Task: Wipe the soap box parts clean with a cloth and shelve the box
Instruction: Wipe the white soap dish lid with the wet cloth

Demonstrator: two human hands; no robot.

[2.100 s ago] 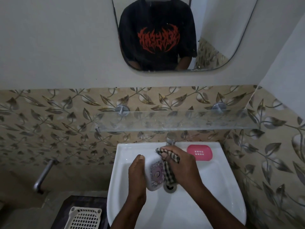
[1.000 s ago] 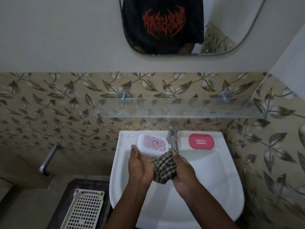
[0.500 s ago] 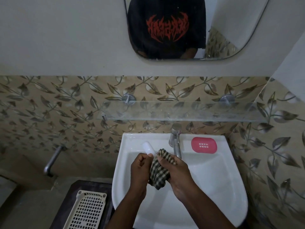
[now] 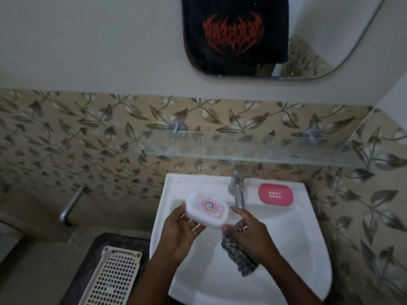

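Observation:
My left hand [image 4: 182,230] holds the white soap box lid [image 4: 207,209] from below, its pink flower print facing up, over the left side of the white sink [image 4: 293,245]. My right hand [image 4: 251,234] is just right of the lid and grips a checked cloth [image 4: 240,256], which hangs down under the palm. Its index finger points toward the lid's right end. The pink soap box tray [image 4: 275,194] lies on the sink's back ledge, right of the tap [image 4: 237,188]. The glass shelf [image 4: 242,148] runs along the wall above the sink.
A mirror [image 4: 264,36] hangs above the shelf. A cream plastic basket [image 4: 112,276] sits on a dark surface at the lower left. A metal pipe [image 4: 70,205] sticks out of the patterned tile wall at the left.
The lid was upright and wrapped by the cloth half a second ago. Now it lies flat and uncovered in my left hand, and my right hand has drawn the cloth away to the right.

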